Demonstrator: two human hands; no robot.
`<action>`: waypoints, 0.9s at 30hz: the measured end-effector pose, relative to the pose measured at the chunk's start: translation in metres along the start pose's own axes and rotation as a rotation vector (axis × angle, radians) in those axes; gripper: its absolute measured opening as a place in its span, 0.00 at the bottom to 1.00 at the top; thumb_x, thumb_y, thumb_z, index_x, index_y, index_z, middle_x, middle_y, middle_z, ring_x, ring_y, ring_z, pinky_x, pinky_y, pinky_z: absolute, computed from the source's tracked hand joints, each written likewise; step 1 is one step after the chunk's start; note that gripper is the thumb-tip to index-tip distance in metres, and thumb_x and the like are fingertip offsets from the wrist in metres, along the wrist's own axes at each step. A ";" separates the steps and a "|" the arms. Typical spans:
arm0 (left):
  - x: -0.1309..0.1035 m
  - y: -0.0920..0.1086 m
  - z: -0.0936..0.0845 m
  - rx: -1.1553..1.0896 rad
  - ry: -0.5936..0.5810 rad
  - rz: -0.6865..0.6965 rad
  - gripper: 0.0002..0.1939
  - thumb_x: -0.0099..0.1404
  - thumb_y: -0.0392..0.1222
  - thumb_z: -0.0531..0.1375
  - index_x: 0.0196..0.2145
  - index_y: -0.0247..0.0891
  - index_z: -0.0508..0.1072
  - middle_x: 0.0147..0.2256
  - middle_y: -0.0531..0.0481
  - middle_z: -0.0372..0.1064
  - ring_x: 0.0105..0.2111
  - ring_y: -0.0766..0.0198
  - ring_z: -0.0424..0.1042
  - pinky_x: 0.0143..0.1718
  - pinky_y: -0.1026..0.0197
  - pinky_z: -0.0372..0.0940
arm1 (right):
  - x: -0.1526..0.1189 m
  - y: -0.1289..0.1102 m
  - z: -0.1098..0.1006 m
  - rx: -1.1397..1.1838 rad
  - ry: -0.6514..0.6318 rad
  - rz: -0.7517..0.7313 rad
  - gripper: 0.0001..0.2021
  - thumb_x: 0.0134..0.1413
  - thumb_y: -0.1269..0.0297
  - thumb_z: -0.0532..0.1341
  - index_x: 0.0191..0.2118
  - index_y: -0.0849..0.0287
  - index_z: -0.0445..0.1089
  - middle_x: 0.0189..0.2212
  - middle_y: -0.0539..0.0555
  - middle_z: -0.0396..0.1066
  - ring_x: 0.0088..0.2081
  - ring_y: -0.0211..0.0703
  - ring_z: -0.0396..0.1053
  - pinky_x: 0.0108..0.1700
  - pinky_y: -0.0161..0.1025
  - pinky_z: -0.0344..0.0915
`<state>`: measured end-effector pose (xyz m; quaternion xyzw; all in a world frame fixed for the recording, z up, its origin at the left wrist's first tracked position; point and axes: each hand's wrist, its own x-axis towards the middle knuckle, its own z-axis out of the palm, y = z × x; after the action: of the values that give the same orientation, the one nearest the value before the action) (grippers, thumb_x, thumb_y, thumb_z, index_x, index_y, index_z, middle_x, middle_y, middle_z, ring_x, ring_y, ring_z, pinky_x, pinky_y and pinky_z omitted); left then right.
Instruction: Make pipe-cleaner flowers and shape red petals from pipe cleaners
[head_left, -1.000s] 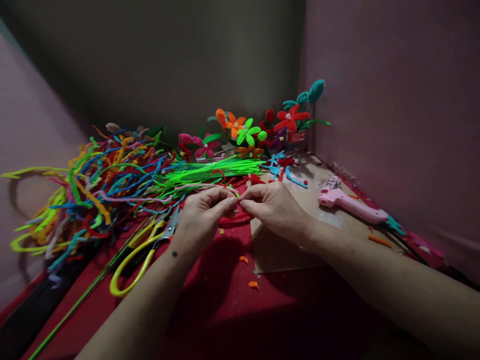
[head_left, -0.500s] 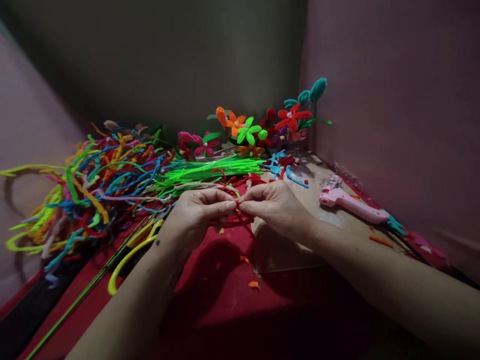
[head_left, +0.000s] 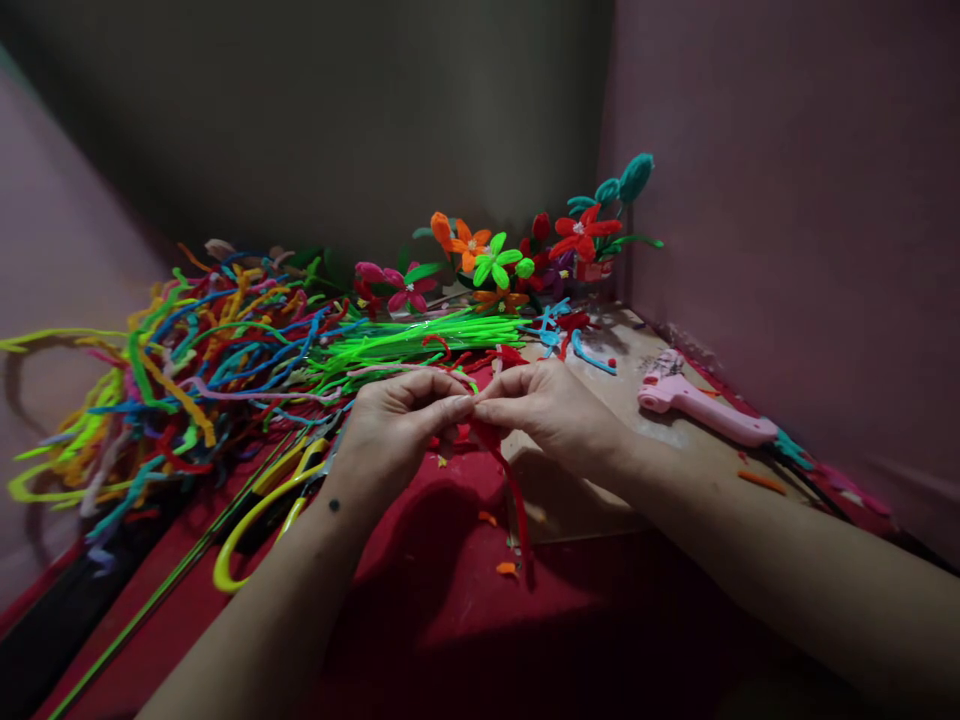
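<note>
My left hand (head_left: 409, 415) and my right hand (head_left: 544, 410) meet at the middle of the view, thumb and finger of each pinched together. Between them they hold a red pipe cleaner (head_left: 517, 490), whose loose end hangs down over the red table. The part right at the fingertips is mostly hidden. Behind my hands lies a bundle of bright green pipe cleaners (head_left: 427, 335). Beside my left forearm are scissors with yellow handles (head_left: 232, 545), partly covered by the arm.
A tangled heap of coloured pipe cleaners (head_left: 195, 350) fills the left. Fuzzy flowers (head_left: 495, 262) stand at the back. A pink glue gun (head_left: 705, 408) rests on a tan board (head_left: 622, 390) at right. Orange scraps (head_left: 508, 569) lie on the red tabletop (head_left: 420, 620).
The red pipe cleaner's loose end now hangs lower and shows more plainly below my hands. My left forearm has shifted slightly right, uncovering more of the scissors. Both hands keep their pinch.
</note>
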<state>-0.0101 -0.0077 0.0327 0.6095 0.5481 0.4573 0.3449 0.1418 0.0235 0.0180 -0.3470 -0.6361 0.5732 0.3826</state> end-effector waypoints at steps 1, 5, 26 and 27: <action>0.000 0.001 0.000 0.018 0.019 0.005 0.05 0.52 0.38 0.62 0.23 0.33 0.71 0.20 0.55 0.65 0.17 0.73 0.61 0.18 0.69 0.58 | 0.000 0.001 0.000 0.000 -0.020 0.001 0.06 0.43 0.74 0.58 0.20 0.64 0.70 0.17 0.48 0.66 0.22 0.31 0.61 0.28 0.32 0.59; 0.000 0.001 0.001 0.106 0.068 0.040 0.04 0.54 0.37 0.59 0.24 0.35 0.70 0.20 0.56 0.64 0.18 0.73 0.59 0.19 0.69 0.56 | 0.001 0.005 0.001 -0.105 -0.114 -0.022 0.09 0.46 0.72 0.57 0.19 0.65 0.70 0.18 0.50 0.68 0.22 0.32 0.61 0.28 0.33 0.58; -0.001 -0.005 0.006 0.219 0.183 0.124 0.08 0.57 0.42 0.57 0.24 0.36 0.70 0.16 0.57 0.60 0.15 0.73 0.56 0.16 0.69 0.53 | -0.001 0.004 0.007 0.058 -0.125 0.043 0.14 0.50 0.74 0.54 0.15 0.62 0.61 0.11 0.45 0.58 0.15 0.29 0.55 0.21 0.30 0.54; -0.001 -0.007 0.007 0.231 0.200 0.137 0.08 0.57 0.43 0.57 0.25 0.37 0.71 0.16 0.57 0.61 0.15 0.73 0.57 0.17 0.69 0.54 | -0.001 0.003 0.007 0.068 -0.128 0.050 0.14 0.50 0.74 0.54 0.15 0.62 0.62 0.11 0.45 0.59 0.15 0.29 0.55 0.20 0.30 0.54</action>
<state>-0.0058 -0.0073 0.0241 0.6325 0.5859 0.4719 0.1844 0.1358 0.0193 0.0141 -0.3124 -0.6306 0.6247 0.3384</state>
